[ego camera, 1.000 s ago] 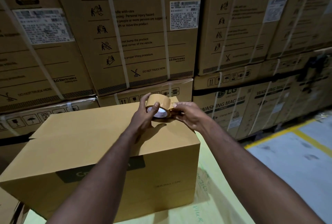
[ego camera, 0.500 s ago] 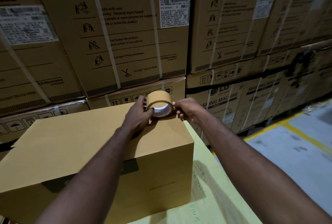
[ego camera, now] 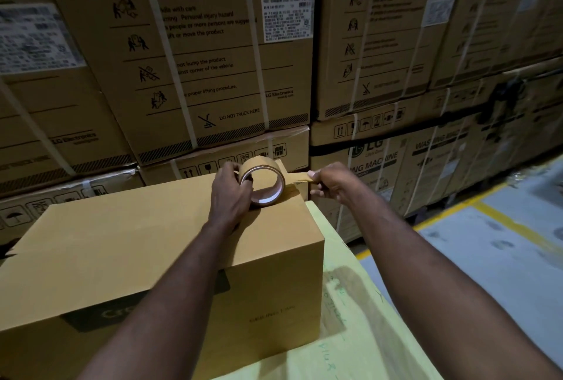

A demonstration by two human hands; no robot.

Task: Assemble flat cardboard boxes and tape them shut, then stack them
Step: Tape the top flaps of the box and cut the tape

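Here, a closed cardboard box (ego camera: 146, 245) sits on a pale yellow sheet (ego camera: 353, 328) marked with green handwriting, its top flaps down flat and a dark printed patch on its near side partly hidden behind the left forearm. A roll of brown tape (ego camera: 264, 179) stands on edge at the far right corner of the box top, its hollow core turned toward the camera. The left hand (ego camera: 230, 197) grips the roll from the left, fingers curled round its rim with one fingertip tucked into the core and the thumb up near the top edge. A short strip of tape (ego camera: 297, 178) runs from the roll out to the right, just beyond the box's far right corner. The right hand (ego camera: 333, 186) holds the strip's free end, pinching it between thumb and forefinger while the other fingers curl loosely underneath. Both forearms reach in from the bottom of the view, the left one crossing over the box top. Behind the box rises a wall of large strapped cartons (ego camera: 213, 53) printed with caution text, handling symbols and white labels. To the right lies grey floor (ego camera: 493, 270) with a yellow painted line (ego camera: 518, 227).
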